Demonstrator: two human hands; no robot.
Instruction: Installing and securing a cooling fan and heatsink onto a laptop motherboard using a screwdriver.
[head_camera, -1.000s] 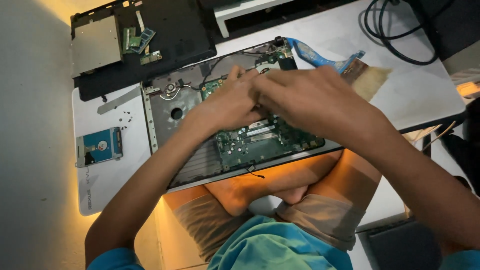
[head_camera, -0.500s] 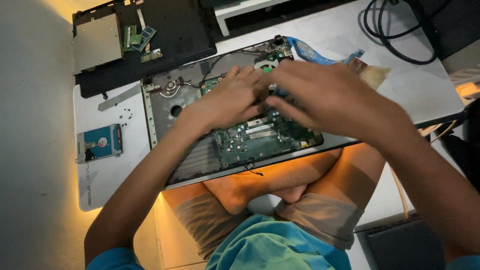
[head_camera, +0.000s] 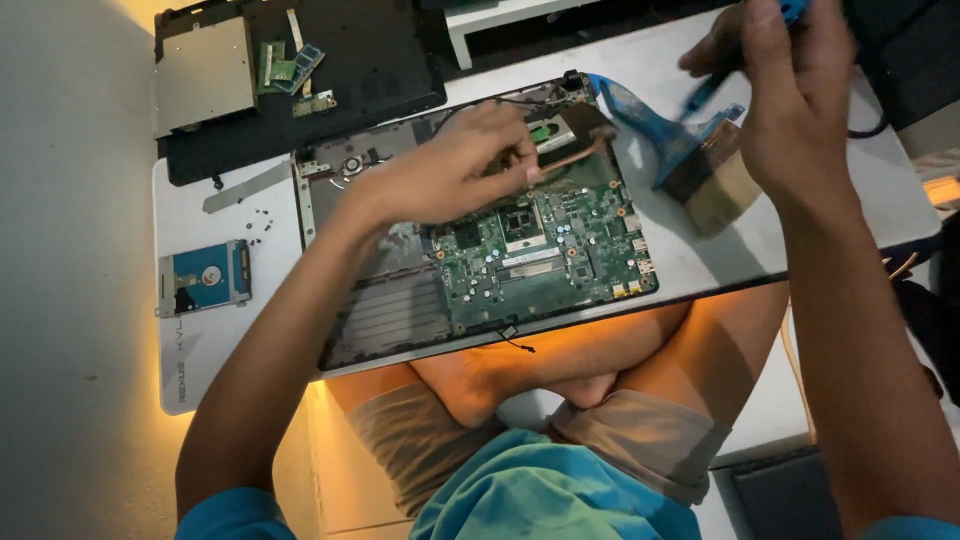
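Note:
An opened laptop base (head_camera: 375, 305) lies on a small white table (head_camera: 215, 345), with its green motherboard (head_camera: 545, 250) bare. My left hand (head_camera: 445, 170) rests on the upper part of the board, its fingertips pinched on the copper heat pipe (head_camera: 572, 158) of the heatsink (head_camera: 555, 130). Up at the far right, above the table's edge, my right hand (head_camera: 795, 100) is closed on a thin blue-handled tool (head_camera: 708, 93). A wide paintbrush with a blue handle (head_camera: 700, 170) lies on the table below that hand.
A blue-topped hard drive (head_camera: 205, 278) and loose screws (head_camera: 255, 220) lie left of the laptop. Behind it, a black cover (head_camera: 370, 60) carries a silver optical drive (head_camera: 200, 75) and memory sticks (head_camera: 290, 65). My crossed legs are under the table's front edge.
My right hand has lifted off the motherboard and moved up to the right with a blue tool, uncovering the board and the paintbrush. My left hand stays on the heat pipe.

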